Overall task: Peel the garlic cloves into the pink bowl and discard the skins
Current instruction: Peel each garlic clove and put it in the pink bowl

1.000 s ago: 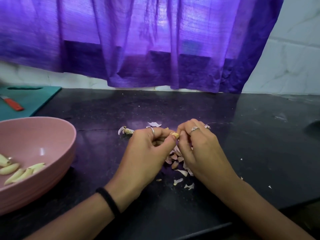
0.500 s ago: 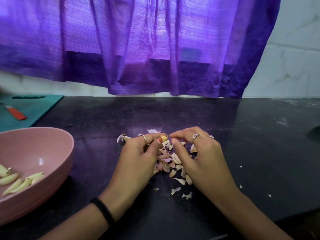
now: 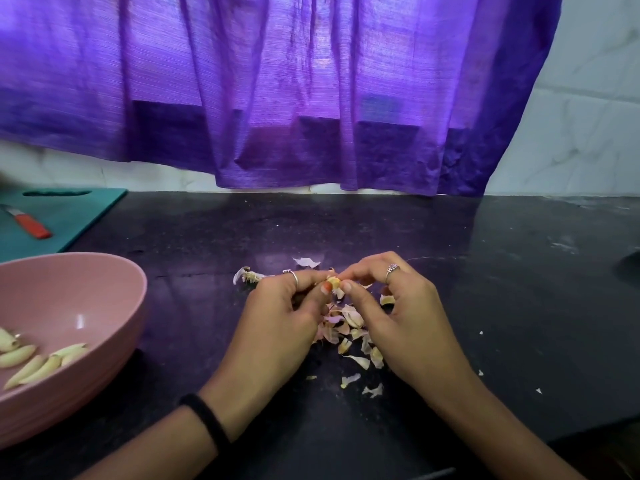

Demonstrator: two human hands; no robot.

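While both hands pinch one garlic clove between them, left hand and right hand hover just above the skins; the pink bowl sits well left of the left hand. A slippery clove could pop loose into the skins.

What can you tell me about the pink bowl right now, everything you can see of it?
The pink bowl is a smooth, matte, plastic-looking bowl, wide and shallow, with faint ridges on its outer wall. It sits upright on the black countertop at the left edge of the view, partly cut off by the frame, just in front of the teal cutting board. Several peeled garlic cloves lie inside, low on its left side. Neither hand touches it; both work over the skins to its right.
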